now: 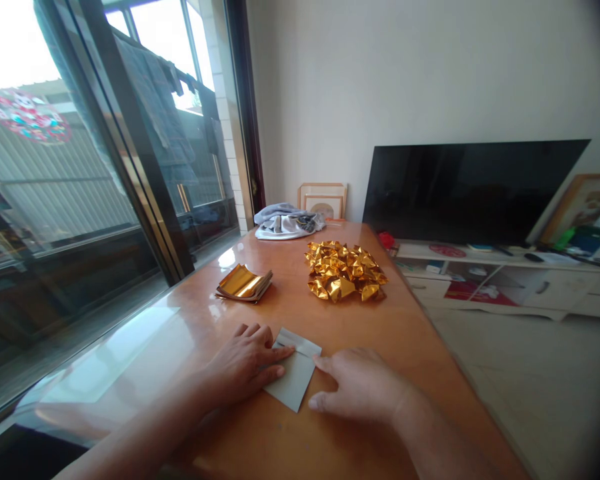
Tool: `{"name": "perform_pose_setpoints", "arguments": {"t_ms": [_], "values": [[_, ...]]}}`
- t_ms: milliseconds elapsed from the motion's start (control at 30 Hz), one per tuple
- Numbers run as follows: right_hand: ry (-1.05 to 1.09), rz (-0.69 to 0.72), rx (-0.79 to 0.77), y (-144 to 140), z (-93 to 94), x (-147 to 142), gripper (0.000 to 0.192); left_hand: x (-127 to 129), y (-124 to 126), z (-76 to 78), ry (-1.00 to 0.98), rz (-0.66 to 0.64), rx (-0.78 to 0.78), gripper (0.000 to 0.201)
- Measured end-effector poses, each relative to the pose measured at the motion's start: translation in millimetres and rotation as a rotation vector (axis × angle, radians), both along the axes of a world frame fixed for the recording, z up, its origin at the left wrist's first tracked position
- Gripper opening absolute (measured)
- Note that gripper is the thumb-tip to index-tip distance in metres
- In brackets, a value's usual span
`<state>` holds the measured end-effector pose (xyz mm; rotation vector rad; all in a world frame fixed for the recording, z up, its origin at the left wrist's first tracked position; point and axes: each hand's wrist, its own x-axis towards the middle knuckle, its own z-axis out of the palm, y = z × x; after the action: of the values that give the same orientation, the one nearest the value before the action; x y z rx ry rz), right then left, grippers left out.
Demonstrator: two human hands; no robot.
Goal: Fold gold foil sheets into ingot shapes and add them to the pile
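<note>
While our left hand [245,370] and right hand [360,390] are pressing flat, open-fingered, on the grey sheet [294,373] (partly folded), many folded gold pieces [345,270] are waiting beside unfolded gold sheets [244,283].

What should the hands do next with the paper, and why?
Probably run the right hand along the fold at the far edge of the paper to crease it. The left hand lies flat on the sheet, pinning it to the table, and a narrow strip at the far edge is already turned over. The right fingertips touch its right edge, so pressing looks like the nearest step.
</note>
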<state>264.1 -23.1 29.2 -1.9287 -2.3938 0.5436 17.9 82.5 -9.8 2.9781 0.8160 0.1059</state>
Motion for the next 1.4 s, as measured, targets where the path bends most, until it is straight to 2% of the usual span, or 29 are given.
{"name": "perform_pose_setpoints", "arguments": {"t_ms": [200, 367, 867, 1167, 1333, 1400], "values": [[0.010, -0.004, -0.004, 2, -4.4, 1, 0.054, -7, 6, -4.0, -0.014, -0.034, 0.005, 0.050], [0.037, -0.017, -0.021, 2, -6.8, 3, 0.061, -9, 16, -8.8, -0.022, -0.021, 0.014, 0.050], [0.029, -0.013, -0.038, 4, -8.0, 4, 0.067, -11, 28, -2.7, 0.004, -0.019, 0.032, 0.045], [0.022, -0.022, -0.032, 0, 1.5, 2, 0.059, -15, 36, -6.1, -0.104, 0.060, 0.046, 0.039], [0.019, -0.021, -0.035, 0, 1.7, 2, 0.053, -7, 38, -10.0, -0.234, 0.187, 0.009, 0.028], [0.021, -0.025, -0.029, 1, 1.6, 2, 0.050, -2, 36, -9.4, -0.296, 0.150, 0.000, 0.022]]}}
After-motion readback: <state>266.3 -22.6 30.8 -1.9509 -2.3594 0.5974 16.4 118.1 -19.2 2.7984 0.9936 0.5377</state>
